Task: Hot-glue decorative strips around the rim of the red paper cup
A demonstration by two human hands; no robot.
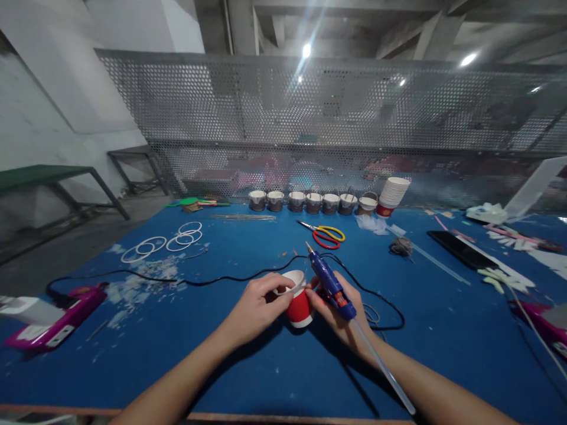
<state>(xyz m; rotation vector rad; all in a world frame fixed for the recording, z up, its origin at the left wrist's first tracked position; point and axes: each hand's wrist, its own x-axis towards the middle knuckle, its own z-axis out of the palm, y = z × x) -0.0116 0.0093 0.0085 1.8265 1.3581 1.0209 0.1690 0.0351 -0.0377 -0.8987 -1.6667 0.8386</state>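
Pinched at the rim by my left hand (259, 304) is a small paper cup (300, 311), red with a white rim and base, tilted a little just above the blue table. My right hand (352, 319) is closed round a blue hot glue gun (326, 276). The gun's nozzle points up and away from me, past the cup's right side. A long clear glue stick (385, 369) sticks out of its back end. The fingertips of my right hand also meet the cup's right side. My palms hide part of the cup and the gun's handle.
Scissors (328, 235) with red and yellow handles lie beyond the cup. Several grey-wrapped cups (296, 202) line the back, beside a paper cup stack (393, 196). White rings (144, 249) and a magenta power strip (73, 319) are left; a black phone (463, 251) is right. A black cord (230, 278) crosses the table.
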